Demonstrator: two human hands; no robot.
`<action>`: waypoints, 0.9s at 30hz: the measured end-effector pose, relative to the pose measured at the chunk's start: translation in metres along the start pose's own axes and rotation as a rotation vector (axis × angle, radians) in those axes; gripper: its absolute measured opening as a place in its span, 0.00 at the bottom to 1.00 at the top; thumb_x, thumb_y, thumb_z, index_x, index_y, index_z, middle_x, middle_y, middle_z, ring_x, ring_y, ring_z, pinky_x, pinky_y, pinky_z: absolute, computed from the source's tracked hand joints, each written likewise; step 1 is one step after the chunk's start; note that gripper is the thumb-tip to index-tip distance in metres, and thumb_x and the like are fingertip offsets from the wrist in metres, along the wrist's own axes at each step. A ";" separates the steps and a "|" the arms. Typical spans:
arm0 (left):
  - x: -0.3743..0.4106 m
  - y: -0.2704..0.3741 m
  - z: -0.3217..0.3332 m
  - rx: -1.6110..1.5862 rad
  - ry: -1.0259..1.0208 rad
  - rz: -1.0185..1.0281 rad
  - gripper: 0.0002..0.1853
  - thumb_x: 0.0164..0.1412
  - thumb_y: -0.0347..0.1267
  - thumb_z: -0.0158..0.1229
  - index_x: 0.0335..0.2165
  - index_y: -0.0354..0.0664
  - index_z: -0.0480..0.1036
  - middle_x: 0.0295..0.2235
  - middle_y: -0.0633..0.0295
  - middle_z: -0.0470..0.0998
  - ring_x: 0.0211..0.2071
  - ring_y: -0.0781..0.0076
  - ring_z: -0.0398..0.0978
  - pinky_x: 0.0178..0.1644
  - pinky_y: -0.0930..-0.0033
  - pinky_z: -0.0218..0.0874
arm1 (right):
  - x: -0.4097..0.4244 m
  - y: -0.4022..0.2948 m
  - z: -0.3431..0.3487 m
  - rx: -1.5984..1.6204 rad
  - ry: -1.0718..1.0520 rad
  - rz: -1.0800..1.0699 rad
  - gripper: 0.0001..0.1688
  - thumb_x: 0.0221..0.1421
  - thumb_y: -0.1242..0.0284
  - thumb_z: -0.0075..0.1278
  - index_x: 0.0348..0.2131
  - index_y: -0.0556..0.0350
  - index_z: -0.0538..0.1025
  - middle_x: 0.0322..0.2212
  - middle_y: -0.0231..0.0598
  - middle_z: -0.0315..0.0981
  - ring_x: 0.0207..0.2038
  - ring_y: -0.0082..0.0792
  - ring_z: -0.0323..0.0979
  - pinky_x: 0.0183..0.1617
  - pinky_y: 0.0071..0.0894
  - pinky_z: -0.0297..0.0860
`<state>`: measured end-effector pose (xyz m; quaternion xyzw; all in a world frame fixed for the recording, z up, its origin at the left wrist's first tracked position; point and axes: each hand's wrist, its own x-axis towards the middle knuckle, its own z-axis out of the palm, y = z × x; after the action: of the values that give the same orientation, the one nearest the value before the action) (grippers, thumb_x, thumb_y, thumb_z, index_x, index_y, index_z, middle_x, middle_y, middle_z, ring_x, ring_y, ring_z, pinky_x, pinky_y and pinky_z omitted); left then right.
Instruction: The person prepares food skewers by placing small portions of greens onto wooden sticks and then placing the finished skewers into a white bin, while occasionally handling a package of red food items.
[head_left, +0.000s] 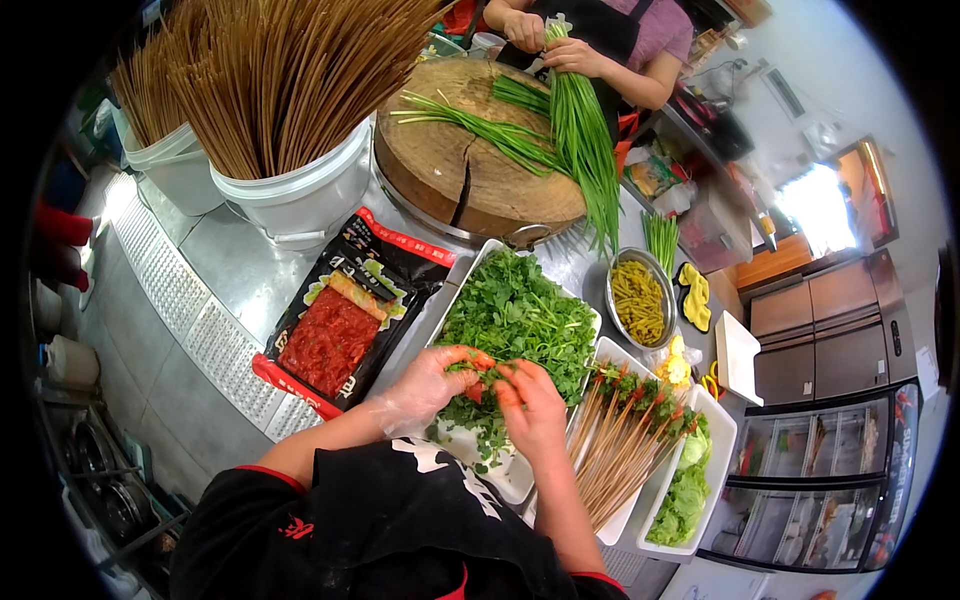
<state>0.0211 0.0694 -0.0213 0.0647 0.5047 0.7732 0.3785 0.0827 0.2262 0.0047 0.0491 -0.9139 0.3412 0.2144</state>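
My left hand (431, 382), in a clear plastic glove, holds a piece of red marinated meat (477, 367) with cilantro sprigs. My bare-looking right hand (531, 401) pinches green sprigs beside it. Both hands are over a white tray heaped with cilantro (521, 307). Left of the tray, a black and red printed bag (352, 300) bears red marinated meat (330, 341) in its middle. To the right, bamboo skewers (619, 442) threaded with greens and red pieces lie across a white tray (616, 529).
Skewers stand in white buckets (296, 195). Across the round wooden chopping block (427, 165), a co-worker's hands (551, 45) hold garlic chives (581, 135). A steel bowl of green pickled pieces (641, 300), a white tray (733, 450) with lettuce (684, 499) and yellow-black gloves (694, 296) are at right.
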 end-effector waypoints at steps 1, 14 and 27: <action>-0.001 0.004 -0.001 0.006 0.017 -0.018 0.12 0.56 0.20 0.47 0.41 0.35 0.68 0.32 0.63 0.72 0.31 0.77 0.71 0.39 0.76 0.63 | -0.002 0.003 -0.003 0.064 -0.025 0.097 0.11 0.47 0.76 0.53 0.34 0.61 0.75 0.30 0.42 0.72 0.30 0.36 0.72 0.33 0.26 0.68; 0.002 0.002 -0.014 -0.217 0.087 0.019 0.11 0.54 0.18 0.47 0.38 0.32 0.68 0.39 0.56 0.72 0.34 0.67 0.73 0.37 0.70 0.66 | -0.051 0.029 -0.018 -0.125 -0.227 0.377 0.18 0.45 0.75 0.53 0.40 0.57 0.71 0.35 0.46 0.72 0.36 0.45 0.72 0.38 0.35 0.69; -0.005 0.010 -0.013 -0.226 0.058 0.012 0.12 0.54 0.18 0.48 0.39 0.33 0.68 0.39 0.57 0.71 0.37 0.68 0.72 0.37 0.72 0.66 | -0.069 0.022 -0.010 -0.376 -0.281 0.339 0.08 0.45 0.68 0.51 0.28 0.51 0.76 0.24 0.38 0.69 0.27 0.44 0.71 0.28 0.39 0.68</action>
<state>0.0131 0.0545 -0.0175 0.0022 0.4248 0.8290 0.3638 0.1440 0.2452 -0.0311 -0.0982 -0.9770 0.1866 0.0309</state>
